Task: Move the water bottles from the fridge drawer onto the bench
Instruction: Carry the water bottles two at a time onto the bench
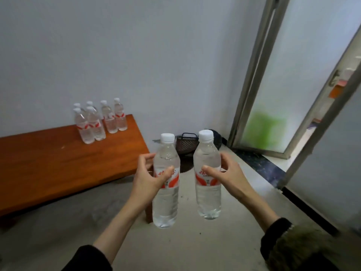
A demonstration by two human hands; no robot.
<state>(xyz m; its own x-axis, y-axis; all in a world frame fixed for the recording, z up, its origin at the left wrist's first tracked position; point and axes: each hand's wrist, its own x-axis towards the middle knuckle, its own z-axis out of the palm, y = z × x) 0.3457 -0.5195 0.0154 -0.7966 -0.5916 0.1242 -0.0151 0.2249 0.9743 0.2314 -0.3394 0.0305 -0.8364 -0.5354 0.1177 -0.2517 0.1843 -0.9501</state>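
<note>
the left hand (148,176) and the right hand (224,173) each wrap a clear, upright plastic bottle at its red-and-white label, the left bottle (166,192) and right bottle (208,184) standing side by side at centre frame. the glossy orange-brown wooden desk (58,165) lies to their left, nearer the left hand, with six matching white-capped bottles (99,122) clustered toward upper left by the wall.

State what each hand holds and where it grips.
Left hand grips one water bottle around its labelled middle; right hand grips a second water bottle likewise. Both upright.
</note>
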